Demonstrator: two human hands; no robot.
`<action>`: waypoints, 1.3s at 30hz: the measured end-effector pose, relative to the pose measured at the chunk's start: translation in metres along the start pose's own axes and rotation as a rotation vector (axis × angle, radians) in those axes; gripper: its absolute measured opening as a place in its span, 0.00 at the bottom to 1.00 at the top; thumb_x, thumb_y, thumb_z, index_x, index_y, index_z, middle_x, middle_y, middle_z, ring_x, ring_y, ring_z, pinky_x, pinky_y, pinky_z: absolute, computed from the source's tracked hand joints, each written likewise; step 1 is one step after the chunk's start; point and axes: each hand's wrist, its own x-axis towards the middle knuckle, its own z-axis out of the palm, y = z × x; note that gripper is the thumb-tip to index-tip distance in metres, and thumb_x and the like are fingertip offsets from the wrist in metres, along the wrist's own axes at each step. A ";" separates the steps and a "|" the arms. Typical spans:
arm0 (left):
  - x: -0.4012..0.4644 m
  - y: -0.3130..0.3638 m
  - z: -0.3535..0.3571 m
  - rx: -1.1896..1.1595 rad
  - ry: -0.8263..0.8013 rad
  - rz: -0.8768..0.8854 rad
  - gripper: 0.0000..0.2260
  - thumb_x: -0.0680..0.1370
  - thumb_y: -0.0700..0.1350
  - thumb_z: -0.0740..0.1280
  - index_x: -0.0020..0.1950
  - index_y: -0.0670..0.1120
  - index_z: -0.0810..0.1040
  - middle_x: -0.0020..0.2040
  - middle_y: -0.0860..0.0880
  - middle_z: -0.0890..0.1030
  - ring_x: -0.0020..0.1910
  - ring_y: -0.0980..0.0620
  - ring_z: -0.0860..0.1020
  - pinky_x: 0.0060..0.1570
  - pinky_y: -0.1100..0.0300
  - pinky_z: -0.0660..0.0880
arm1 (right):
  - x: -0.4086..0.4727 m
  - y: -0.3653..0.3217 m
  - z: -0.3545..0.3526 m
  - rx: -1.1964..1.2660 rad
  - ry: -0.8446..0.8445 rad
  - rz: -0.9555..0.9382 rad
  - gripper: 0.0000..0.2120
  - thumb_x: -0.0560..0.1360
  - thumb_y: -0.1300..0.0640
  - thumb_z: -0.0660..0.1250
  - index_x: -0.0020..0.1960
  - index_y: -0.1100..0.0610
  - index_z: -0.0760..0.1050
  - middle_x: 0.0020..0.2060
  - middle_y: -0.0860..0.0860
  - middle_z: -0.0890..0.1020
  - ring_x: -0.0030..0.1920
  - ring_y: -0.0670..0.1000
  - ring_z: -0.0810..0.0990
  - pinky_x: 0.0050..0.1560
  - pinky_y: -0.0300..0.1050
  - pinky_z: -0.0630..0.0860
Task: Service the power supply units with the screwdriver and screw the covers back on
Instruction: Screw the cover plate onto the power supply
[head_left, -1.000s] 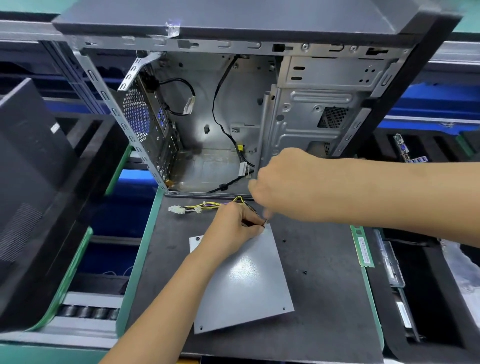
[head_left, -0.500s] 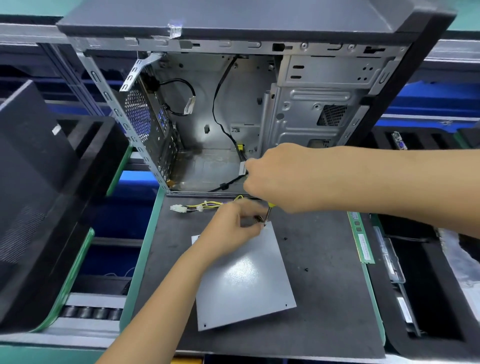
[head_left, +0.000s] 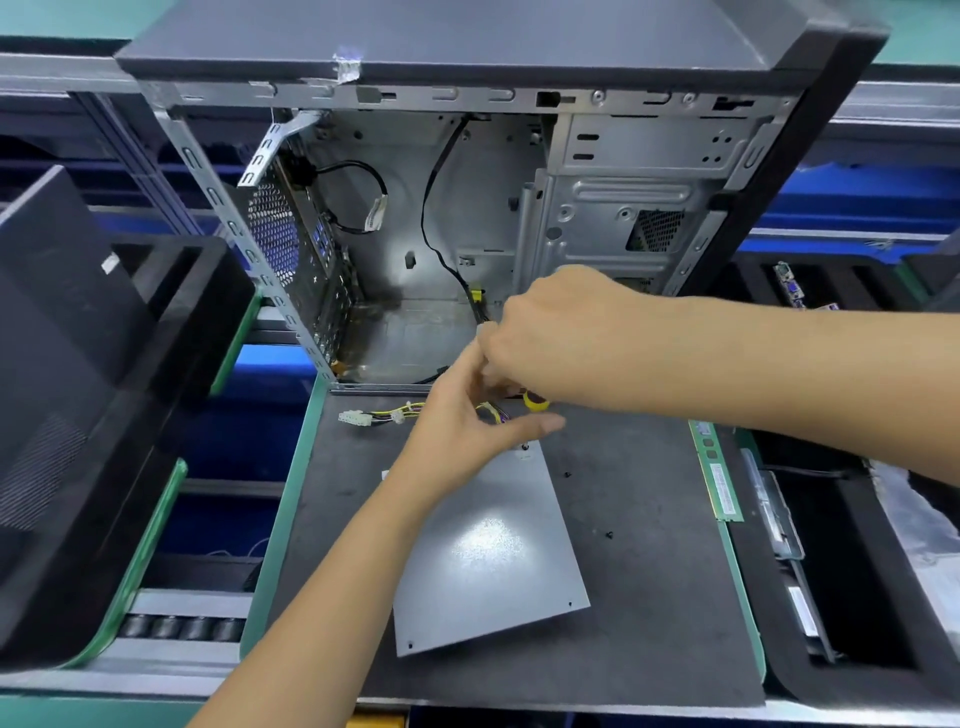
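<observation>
Grey bench mat (head_left: 649, 597): right hand (head_left: 561, 332) grips screwdriver (head_left: 535, 400), left hand (head_left: 467, 421) spread at its 7 o'clock, cover plate (head_left: 488, 561) screw hole just below tip.

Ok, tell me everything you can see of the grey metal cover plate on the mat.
The cover plate is a flat, light grey sheet of what looks like metal, roughly square, with small holes near its corners. It lies flat and skewed on the dark mat, a glare spot mid-surface. The left hand overlaps its far corner; contact unclear.
</observation>
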 end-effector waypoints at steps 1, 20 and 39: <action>0.001 0.001 0.005 -0.011 0.053 0.020 0.15 0.65 0.42 0.79 0.46 0.54 0.78 0.40 0.54 0.84 0.44 0.55 0.82 0.44 0.55 0.78 | -0.001 -0.001 0.001 0.004 0.011 0.034 0.06 0.77 0.62 0.58 0.52 0.57 0.71 0.34 0.52 0.69 0.33 0.54 0.70 0.30 0.44 0.62; 0.002 0.000 0.001 -0.212 -0.170 0.096 0.17 0.78 0.34 0.67 0.63 0.46 0.69 0.48 0.58 0.82 0.50 0.58 0.79 0.54 0.63 0.75 | -0.014 0.023 0.007 0.117 0.099 -0.053 0.02 0.78 0.58 0.60 0.49 0.55 0.67 0.42 0.51 0.64 0.33 0.53 0.70 0.29 0.45 0.60; 0.006 -0.003 0.016 -0.099 -0.009 0.122 0.08 0.76 0.43 0.71 0.47 0.56 0.84 0.45 0.56 0.84 0.47 0.56 0.80 0.50 0.63 0.75 | -0.027 0.022 0.018 0.128 0.169 -0.010 0.07 0.76 0.59 0.62 0.46 0.52 0.63 0.43 0.54 0.68 0.31 0.51 0.65 0.29 0.41 0.55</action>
